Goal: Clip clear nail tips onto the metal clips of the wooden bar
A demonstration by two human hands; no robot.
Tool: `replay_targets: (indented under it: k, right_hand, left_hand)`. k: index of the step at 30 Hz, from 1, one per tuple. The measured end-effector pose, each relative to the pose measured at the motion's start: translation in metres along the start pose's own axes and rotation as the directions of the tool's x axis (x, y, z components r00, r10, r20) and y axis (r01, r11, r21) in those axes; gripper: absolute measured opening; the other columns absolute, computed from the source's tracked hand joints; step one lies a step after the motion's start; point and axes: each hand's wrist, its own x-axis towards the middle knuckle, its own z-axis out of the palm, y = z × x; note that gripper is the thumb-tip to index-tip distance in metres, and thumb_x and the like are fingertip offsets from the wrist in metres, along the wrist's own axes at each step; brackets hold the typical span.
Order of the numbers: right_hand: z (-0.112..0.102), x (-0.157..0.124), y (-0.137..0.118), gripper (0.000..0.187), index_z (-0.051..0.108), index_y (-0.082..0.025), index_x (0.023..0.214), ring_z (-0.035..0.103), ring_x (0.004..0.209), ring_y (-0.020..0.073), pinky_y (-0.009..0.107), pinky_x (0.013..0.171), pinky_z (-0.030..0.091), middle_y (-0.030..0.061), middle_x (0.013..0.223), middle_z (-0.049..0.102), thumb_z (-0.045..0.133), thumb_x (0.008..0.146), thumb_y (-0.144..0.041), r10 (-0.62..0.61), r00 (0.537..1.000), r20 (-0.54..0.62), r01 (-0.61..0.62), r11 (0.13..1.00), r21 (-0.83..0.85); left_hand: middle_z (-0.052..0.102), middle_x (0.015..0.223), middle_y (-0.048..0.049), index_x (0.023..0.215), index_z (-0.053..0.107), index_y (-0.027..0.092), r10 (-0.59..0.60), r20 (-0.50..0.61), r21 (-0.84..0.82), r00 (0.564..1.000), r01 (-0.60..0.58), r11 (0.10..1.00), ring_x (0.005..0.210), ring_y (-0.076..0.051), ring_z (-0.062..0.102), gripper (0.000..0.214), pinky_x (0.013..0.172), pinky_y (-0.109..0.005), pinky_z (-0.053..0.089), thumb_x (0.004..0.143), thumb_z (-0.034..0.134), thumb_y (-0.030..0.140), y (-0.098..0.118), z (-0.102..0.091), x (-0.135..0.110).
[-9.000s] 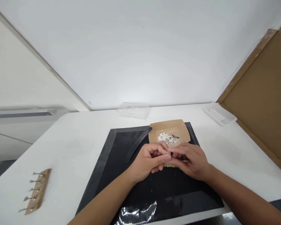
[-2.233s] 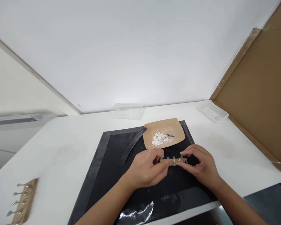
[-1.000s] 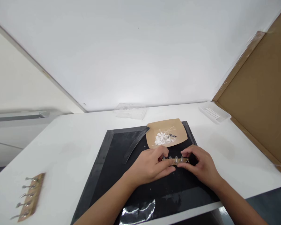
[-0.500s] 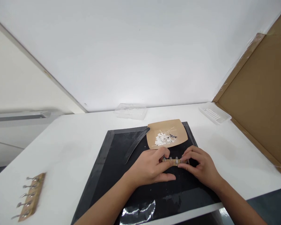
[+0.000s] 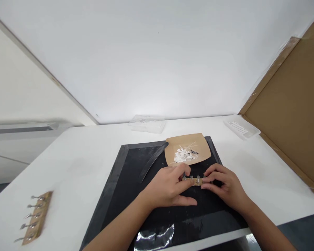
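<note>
Strip (image 5: 195, 182) held on the mat (image 5: 112, 198)

The left hand (image 5: 167, 184) holds its left end, lowest finger stretched clear. The right hand (image 5: 222, 181) has its fingers narrow at the other end; whether they grip anything cannot be told. A clear piece (image 5: 198, 179) stands between. Beyond, a tray (image 5: 199, 140) bears white scraps (image 5: 183, 154), a file (image 5: 152, 162) at its edge. Leftward, a block (image 5: 43, 218) lies on the counter (image 5: 78, 157).

The white bench (image 5: 94, 164) carries a black mat (image 5: 131, 158) in its middle, reaching close to the front edge. A clear plastic case (image 5: 148, 124) lies by the back edge. Near the back right corner sits a clear shallow tray (image 5: 253, 132), white strips inside. Towards the front left lies a wooden block (image 5: 45, 211) bearing five metal bits (image 5: 34, 215).
</note>
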Motion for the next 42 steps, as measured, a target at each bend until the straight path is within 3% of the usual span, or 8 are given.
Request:
replay_targets:
  k: [7, 14, 21, 35, 38, 42]
  right_hand:
    - [0.0000, -0.0005, 0.0021, 0.016, 0.075, -0.026, 0.088, 0.074, 0.089, 0.0185, 0.032, 0.073, 0.061, 0.0038, 0.104, 0.074, 0.077, 0.098, -0.037, -0.062, 0.998, -0.009, 0.061, 0.994, -0.086]
    - [-0.0005, -0.0031, -0.0006, 0.016, 0.070, -0.024, 0.089, 0.073, 0.090, 0.0191, 0.032, 0.073, 0.059, 0.0053, 0.106, 0.075, 0.071, 0.103, -0.033, -0.170, 0.985, 0.034, 0.172, 0.932, -0.318]
    - [-0.0011, -0.0011, -0.0064, 0.018, 0.069, -0.023, 0.090, 0.070, 0.084, 0.0182, 0.031, 0.069, 0.053, 0.0044, 0.100, 0.075, 0.064, 0.106, -0.029, -0.176, 0.980, 0.092, 0.198, 0.887, -0.416]
    - [0.0016, -0.0030, -0.0005, 0.017, 0.068, -0.025, 0.090, 0.070, 0.090, 0.0193, 0.032, 0.073, 0.057, 0.0054, 0.104, 0.073, 0.067, 0.105, -0.032, -0.174, 0.983, 0.055, 0.182, 0.912, -0.368]
    - [-0.0028, -0.0012, -0.0009, 0.011, 0.068, -0.027, 0.098, 0.070, 0.097, 0.0221, 0.036, 0.078, 0.059, 0.0063, 0.110, 0.072, 0.073, 0.101, -0.036, -0.170, 0.984, 0.056, 0.179, 0.937, -0.300]
    - [-0.0066, -0.0004, -0.0027, 0.026, 0.062, -0.027, 0.117, 0.068, 0.104, 0.0265, 0.042, 0.086, 0.059, 0.0083, 0.114, 0.070, 0.076, 0.097, -0.037, -0.134, 0.991, 0.003, 0.131, 0.959, -0.252]
  left_hand:
    - [0.061, 0.100, -0.0057, 0.101, 0.073, 0.020, -0.002, 0.002, 0.017, 1.000, 0.002, 1.000, 0.068, -0.014, 0.059, 0.047, 0.055, -0.027, 0.047, 0.093, 0.070, 0.066, 0.0012, 0.0002, -0.0004]
    - [0.062, 0.101, -0.0058, 0.096, 0.071, 0.019, -0.007, 0.002, 0.019, 1.000, 0.007, 1.000, 0.065, -0.011, 0.058, 0.046, 0.056, -0.025, 0.048, 0.095, 0.067, 0.065, 0.0014, 0.0007, -0.0004]
    - [0.061, 0.099, -0.0054, 0.097, 0.071, 0.018, 0.004, -0.015, 0.017, 1.000, -0.004, 1.000, 0.066, -0.011, 0.057, 0.042, 0.056, -0.025, 0.048, 0.095, 0.069, 0.060, 0.0004, -0.0003, 0.0010]
    - [0.060, 0.096, -0.0057, 0.095, 0.072, 0.018, -0.017, -0.034, -0.016, 0.999, 0.017, 1.000, 0.066, -0.012, 0.055, 0.030, 0.056, -0.026, 0.046, 0.097, 0.068, 0.048, -0.0015, -0.0019, 0.0016]
    - [0.060, 0.096, -0.0054, 0.095, 0.072, 0.019, -0.021, -0.030, -0.014, 0.999, 0.021, 1.000, 0.067, -0.013, 0.056, 0.028, 0.057, -0.027, 0.046, 0.098, 0.066, 0.046, -0.0026, -0.0028, 0.0023]
    - [0.061, 0.095, -0.0053, 0.094, 0.071, 0.018, -0.026, -0.027, 0.001, 0.999, 0.026, 1.000, 0.065, -0.012, 0.055, 0.028, 0.056, -0.027, 0.045, 0.100, 0.064, 0.045, -0.0043, -0.0050, 0.0031]
